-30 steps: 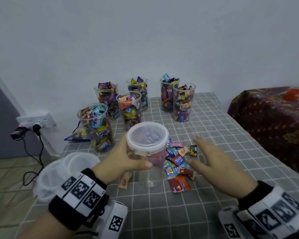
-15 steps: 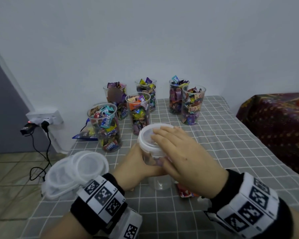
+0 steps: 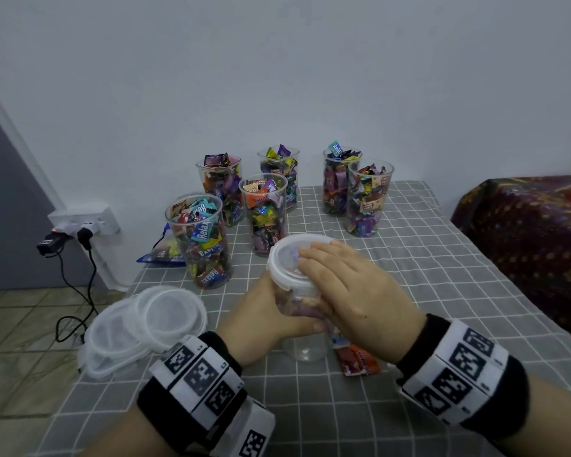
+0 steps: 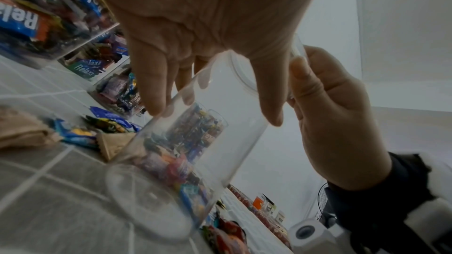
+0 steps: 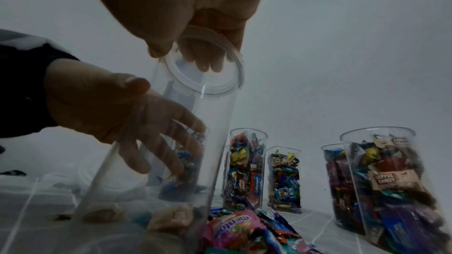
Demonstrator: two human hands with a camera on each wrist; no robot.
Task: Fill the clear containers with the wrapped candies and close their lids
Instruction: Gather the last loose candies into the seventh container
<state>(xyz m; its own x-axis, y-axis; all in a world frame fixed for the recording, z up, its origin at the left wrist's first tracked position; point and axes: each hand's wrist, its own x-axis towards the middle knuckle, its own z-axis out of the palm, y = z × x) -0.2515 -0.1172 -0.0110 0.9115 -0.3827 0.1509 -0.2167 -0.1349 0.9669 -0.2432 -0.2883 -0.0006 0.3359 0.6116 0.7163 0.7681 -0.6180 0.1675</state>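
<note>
On the grey checked tablecloth [image 3: 409, 291] my left hand [image 3: 264, 321] grips an empty clear container [image 3: 305, 351] round its middle, tilted a little. A white translucent lid [image 3: 285, 258] sits on its mouth. My right hand [image 3: 353, 291] covers that lid, fingers across the top and thumb against its rim. The right wrist view shows the lid [image 5: 208, 69] from below with fingertips over it. Loose wrapped candies [image 3: 356, 361] lie just right of the container's base, mostly hidden by my hands. The left wrist view shows the container [image 4: 195, 142] and my right hand [image 4: 330, 113].
Several open containers full of candies [image 3: 200, 239] stand at the back of the table. A stack of spare lids [image 3: 139, 324] lies at the left edge. A wall socket with plugs and cables [image 3: 80, 225] is at left, a patterned cloth surface [image 3: 524, 242] at right.
My right hand came up from beside the loose candies onto the lid and now lies over it. My left hand has kept its hold on the container.
</note>
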